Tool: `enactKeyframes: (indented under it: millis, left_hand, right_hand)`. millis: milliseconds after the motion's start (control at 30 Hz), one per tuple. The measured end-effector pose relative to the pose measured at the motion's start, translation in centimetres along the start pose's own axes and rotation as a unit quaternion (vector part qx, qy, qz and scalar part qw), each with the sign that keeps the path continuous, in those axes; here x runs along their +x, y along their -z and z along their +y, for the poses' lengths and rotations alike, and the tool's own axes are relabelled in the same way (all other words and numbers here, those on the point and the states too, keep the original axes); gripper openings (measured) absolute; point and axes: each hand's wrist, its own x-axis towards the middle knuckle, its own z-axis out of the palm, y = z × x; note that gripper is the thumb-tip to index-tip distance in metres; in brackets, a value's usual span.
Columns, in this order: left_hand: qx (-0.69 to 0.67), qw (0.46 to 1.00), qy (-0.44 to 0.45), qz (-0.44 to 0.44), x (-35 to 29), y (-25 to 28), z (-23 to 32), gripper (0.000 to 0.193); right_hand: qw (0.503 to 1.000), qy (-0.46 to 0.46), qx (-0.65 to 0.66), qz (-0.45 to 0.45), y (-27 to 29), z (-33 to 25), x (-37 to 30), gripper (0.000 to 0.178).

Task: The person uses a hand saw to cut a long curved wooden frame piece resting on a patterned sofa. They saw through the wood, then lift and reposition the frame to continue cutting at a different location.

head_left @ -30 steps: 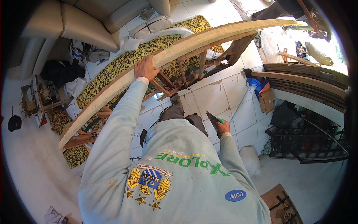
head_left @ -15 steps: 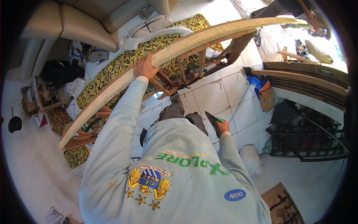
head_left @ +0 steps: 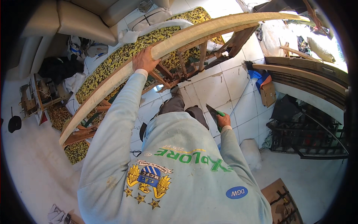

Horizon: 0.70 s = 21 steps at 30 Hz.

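the left hand [head_left: 144,59] is clamped over the long pale wooden rail [head_left: 175,39] of the sofa frame [head_left: 186,71], above the tiled floor [head_left: 223,89]. the right hand [head_left: 224,120], well below the rail, grips a green-handled tool [head_left: 214,113].

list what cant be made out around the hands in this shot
Head view only:
- Left hand: fingertips wrap over the wooden rail, so they are hidden.
- Right hand: the green-handled tool is too small to identify.
- Frame joints below the rail: cluttered, unclear.
- Person's legs: mostly hidden by their torso.
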Motion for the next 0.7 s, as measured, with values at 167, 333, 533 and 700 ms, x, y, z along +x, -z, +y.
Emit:
enactKeyframes:
  millis: [167, 333, 533, 700]
  left_hand:
    - [-0.001, 1.0, -0.009, 0.016, 0.3, -0.3, -0.4, 0.075]
    - [0.007, 0.998, -0.037, 0.053, 0.4, -1.0, -0.9, 0.072]
    - [0.003, 0.998, -0.03, 0.057, 0.2, -0.8, -0.5, 0.07]
    - [0.01, 0.997, -0.038, 0.071, 0.0, -1.6, -1.2, 0.074]
  right_hand:
    - [1.0, 0.005, -0.014, 0.006, 0.6, -1.0, -0.6, 0.036]
    - [1.0, 0.019, -0.017, 0.013, 1.3, -1.7, -1.8, 0.035]
    - [1.0, -0.015, 0.015, -0.005, 1.8, 0.8, -2.9, 0.032]
    - [0.999, -0.01, -0.045, -0.02, 2.9, -0.3, -4.6, 0.036]
